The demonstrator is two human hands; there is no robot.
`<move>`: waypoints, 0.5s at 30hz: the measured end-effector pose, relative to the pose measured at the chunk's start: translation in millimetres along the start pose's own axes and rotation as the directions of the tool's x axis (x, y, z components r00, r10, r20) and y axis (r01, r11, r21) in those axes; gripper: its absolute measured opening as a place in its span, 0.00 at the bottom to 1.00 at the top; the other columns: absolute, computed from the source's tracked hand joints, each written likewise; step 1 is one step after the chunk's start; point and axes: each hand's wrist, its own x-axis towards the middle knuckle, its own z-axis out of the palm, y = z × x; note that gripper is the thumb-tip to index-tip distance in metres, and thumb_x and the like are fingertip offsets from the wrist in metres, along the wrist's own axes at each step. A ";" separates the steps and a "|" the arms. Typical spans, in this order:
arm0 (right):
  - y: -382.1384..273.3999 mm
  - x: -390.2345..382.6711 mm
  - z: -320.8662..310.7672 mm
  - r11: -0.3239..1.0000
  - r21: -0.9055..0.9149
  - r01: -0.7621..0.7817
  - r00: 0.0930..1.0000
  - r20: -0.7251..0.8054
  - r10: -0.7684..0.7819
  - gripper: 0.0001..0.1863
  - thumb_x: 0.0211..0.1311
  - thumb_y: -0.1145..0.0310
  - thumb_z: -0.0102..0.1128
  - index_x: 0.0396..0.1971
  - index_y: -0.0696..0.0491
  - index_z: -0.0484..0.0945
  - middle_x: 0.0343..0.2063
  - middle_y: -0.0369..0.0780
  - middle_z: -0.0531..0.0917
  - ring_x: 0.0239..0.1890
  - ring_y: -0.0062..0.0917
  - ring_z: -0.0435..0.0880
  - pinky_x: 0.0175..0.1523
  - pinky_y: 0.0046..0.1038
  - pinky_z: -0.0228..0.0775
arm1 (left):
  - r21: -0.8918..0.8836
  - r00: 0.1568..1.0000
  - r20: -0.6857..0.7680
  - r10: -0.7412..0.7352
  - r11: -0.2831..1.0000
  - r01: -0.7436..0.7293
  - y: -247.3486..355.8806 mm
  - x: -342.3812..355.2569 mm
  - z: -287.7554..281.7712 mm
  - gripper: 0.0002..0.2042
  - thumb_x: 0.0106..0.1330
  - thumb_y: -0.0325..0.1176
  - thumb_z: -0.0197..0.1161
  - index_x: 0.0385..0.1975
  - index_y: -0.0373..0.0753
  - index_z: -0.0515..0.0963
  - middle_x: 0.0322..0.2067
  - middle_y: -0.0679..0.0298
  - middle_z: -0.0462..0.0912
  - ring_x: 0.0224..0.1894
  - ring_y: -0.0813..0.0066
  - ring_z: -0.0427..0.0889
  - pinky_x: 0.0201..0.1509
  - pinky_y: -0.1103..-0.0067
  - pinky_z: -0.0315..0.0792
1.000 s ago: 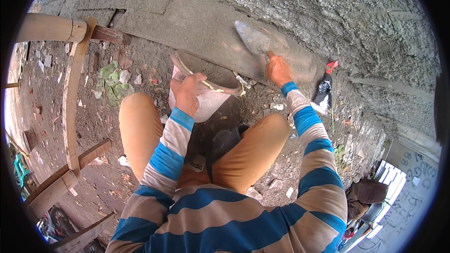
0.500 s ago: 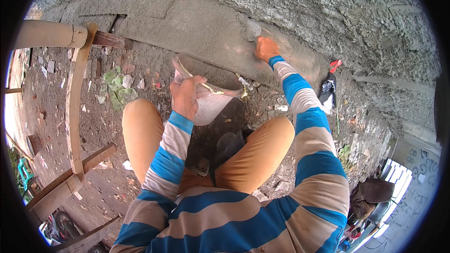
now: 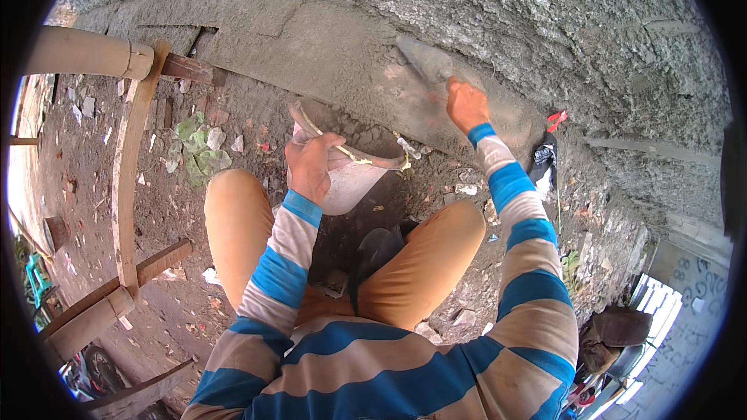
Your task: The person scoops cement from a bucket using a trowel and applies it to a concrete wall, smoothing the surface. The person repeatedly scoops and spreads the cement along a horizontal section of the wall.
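My left hand (image 3: 311, 165) is closed round the near left rim of a whitish bucket (image 3: 354, 189), which is tilted and has grey mortar (image 3: 350, 129) inside. Dried yellowish crust runs along the bucket's rim. Farther right, my right hand (image 3: 468, 105) grips a trowel by its handle, which my fingers hide. The trowel's grey blade (image 3: 422, 57) points away to the left and lies against the mortared surface (image 3: 327, 50) at the foot of the rough wall. Reddish patches show through the mortar near the blade.
A rough cement wall (image 3: 560, 31) rises ahead and to the right. On the left stand a bamboo pole (image 3: 89, 53) and a wooden frame (image 3: 124, 187). Rubble and green leaves (image 3: 198, 148) litter the ground. A black packet (image 3: 543, 157) lies by the wall on the right.
My right hand has moved right and slightly nearer, and the trowel blade has turned to show more of its length. My left hand still holds the bucket's rim.
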 end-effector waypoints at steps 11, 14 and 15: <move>-51.2 12.8 23.3 0.990 -0.043 0.132 0.986 0.109 -0.127 0.12 0.65 0.71 0.52 0.41 0.54 0.84 0.39 0.50 0.89 0.42 0.47 0.90 0.46 0.44 0.83 | -0.016 1.000 0.004 0.003 1.000 -0.003 0.0 -0.7 4.7 0.12 0.57 0.20 0.66 0.40 0.33 0.76 0.35 0.58 0.82 0.31 0.63 0.86 0.34 0.66 0.86; -35.9 5.7 -1.3 0.992 -0.107 0.061 0.997 0.055 -0.056 0.11 0.66 0.71 0.53 0.42 0.54 0.83 0.39 0.48 0.90 0.43 0.43 0.90 0.46 0.41 0.83 | -0.016 1.000 -0.004 -0.010 1.000 0.010 10.2 -4.3 5.0 0.12 0.57 0.20 0.66 0.41 0.32 0.76 0.36 0.58 0.82 0.33 0.63 0.86 0.35 0.66 0.87; -21.9 6.5 -5.2 0.989 -0.142 -0.036 0.999 0.034 0.041 0.11 0.65 0.71 0.55 0.43 0.53 0.83 0.38 0.46 0.90 0.44 0.41 0.91 0.47 0.39 0.84 | -0.009 1.000 0.000 -0.015 1.000 0.015 6.3 -2.0 4.2 0.12 0.57 0.20 0.66 0.41 0.32 0.76 0.36 0.58 0.82 0.33 0.63 0.86 0.35 0.65 0.87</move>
